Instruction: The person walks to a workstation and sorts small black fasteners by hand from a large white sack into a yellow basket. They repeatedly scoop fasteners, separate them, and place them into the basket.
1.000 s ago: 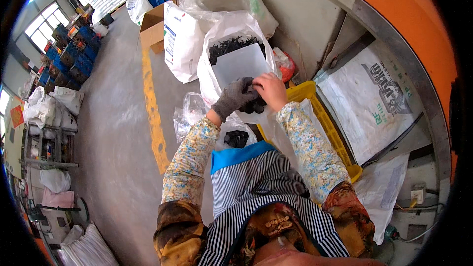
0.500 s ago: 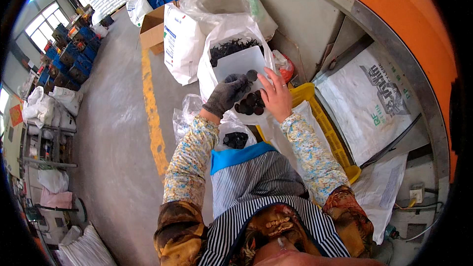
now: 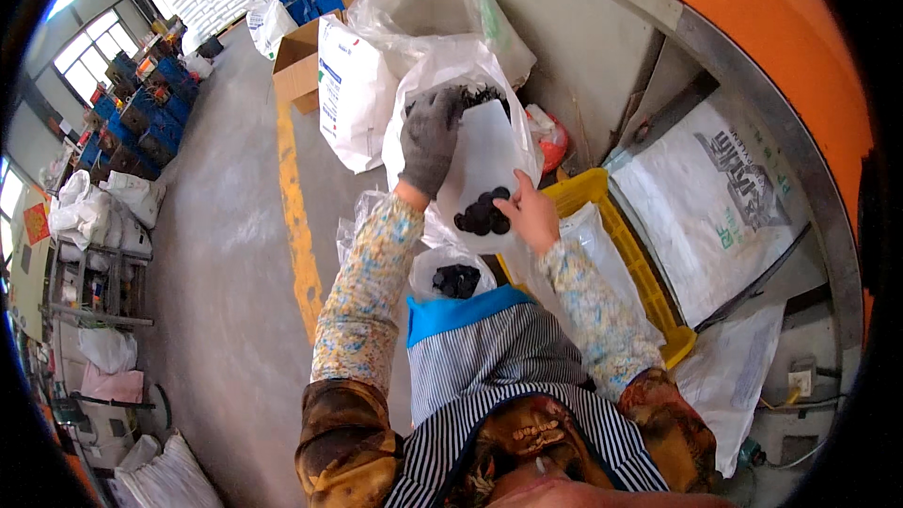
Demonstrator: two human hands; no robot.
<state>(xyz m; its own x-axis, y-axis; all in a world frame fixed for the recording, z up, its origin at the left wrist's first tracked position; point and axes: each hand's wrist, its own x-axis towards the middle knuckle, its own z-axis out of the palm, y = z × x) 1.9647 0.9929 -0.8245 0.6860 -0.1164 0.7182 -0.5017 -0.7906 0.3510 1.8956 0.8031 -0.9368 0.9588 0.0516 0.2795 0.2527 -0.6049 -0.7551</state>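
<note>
My left hand (image 3: 431, 143), in a dark grey glove, reaches over the left side of an open white bag (image 3: 399, 94). Its fingertips are close to the thin black scraps (image 3: 485, 96) inside; I cannot make out whether they hold anything. A white translucent sheet or tray (image 3: 484, 150) lies across the bag's mouth. Several small black round pieces (image 3: 481, 216) are gathered at its near end. My bare right hand (image 3: 534, 216) is beside them, with thumb and forefinger closed around a black round piece (image 3: 501, 194) at the heap's edge.
A smaller clear bag (image 3: 428, 275) with black pieces sits near my apron. To the right stands a yellow crate (image 3: 649, 293) holding a white bag. Another white sack (image 3: 353, 99) and a cardboard box (image 3: 299, 66) are at the far left. An orange machine edge (image 3: 781, 28) curves along the right.
My left hand has moved away from the round pieces, forward over the scraps. The dark disc it held up is no longer seen there. My right hand has lowered to the heap.
</note>
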